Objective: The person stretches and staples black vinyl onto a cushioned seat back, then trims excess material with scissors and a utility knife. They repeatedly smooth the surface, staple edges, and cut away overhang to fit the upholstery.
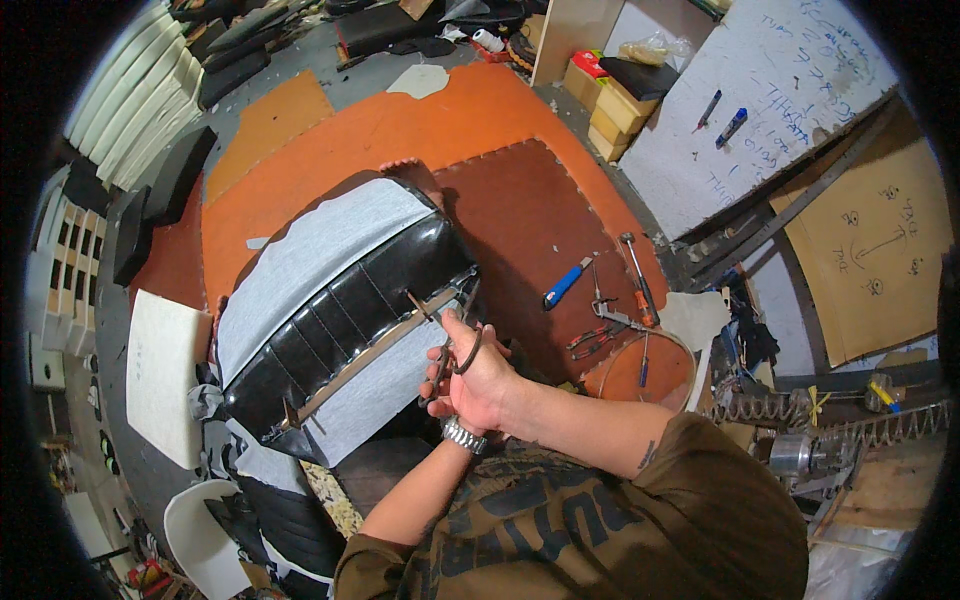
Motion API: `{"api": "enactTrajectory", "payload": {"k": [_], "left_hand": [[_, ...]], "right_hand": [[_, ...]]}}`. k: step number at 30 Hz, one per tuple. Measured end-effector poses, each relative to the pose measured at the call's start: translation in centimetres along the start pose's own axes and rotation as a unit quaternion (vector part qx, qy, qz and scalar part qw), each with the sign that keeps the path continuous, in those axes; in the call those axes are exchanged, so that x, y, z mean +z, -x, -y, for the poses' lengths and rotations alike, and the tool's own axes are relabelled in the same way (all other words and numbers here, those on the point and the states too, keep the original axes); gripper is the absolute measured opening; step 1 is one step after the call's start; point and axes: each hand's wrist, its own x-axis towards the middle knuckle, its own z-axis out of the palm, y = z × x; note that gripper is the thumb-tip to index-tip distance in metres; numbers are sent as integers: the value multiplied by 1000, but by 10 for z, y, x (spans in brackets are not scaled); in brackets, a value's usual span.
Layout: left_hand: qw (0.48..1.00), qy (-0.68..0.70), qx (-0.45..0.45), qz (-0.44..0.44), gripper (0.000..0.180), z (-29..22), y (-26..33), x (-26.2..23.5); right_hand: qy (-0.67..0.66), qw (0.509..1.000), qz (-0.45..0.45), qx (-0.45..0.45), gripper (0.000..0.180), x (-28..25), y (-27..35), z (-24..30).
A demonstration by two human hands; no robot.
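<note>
A padded black seat cushion (345, 300) with stitched ribs rests tilted across my lap. Pale grey fabric (320, 235) covers its far side, and more hangs on its near side. Along the near edge runs a thin brown strip (365, 362) with a short upright piece near each end. My right hand (475, 375) is closed around dark-handled scissors (466, 358), their blades toward the strip's right end. Crossing beneath it is my left hand (478, 424), with a metal watch (464, 435) at the wrist; its fingers are mostly hidden, so its grip does not show.
Right of the cushion, on the brown and orange sheets, lie a blue utility knife (567, 284), red-handled pliers (596, 341) and a screwdriver (643, 290). A white foam block (165, 375) stands at left. A whiteboard (760, 110) and coil springs (760, 408) are at right.
</note>
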Motion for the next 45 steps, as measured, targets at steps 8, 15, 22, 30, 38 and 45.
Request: {"api": "enactTrajectory", "payload": {"k": [8, 15, 22, 30, 38, 45], "left_hand": [[1000, -10, 5, 3, 36, -2, 3, -2], [1000, -9, 13, 6, 34, 1, 1, -4], [1000, 19, 19, 5, 32, -17, 10, -31], [869, 312, -71, -376, 37, -37, 134, -173], [882, 206, -55, -419, 108, 14, 161, -249], [839, -79, -50, -535, 37, 18, 145, -234]], "right_hand": [[45, 997, -49, -33, 60, 5, -2, -8], [36, 994, -78, -69, 55, 8, 0, -6], [53, 998, -10, -31, 57, -11, 6, 4], [336, 932, 132, -31, 50, -28, 63, -13], [823, 479, 300, -62, 70, 47, -8, -12], [904, 331, 270, 17, 95, 119, -55, -39]]}}
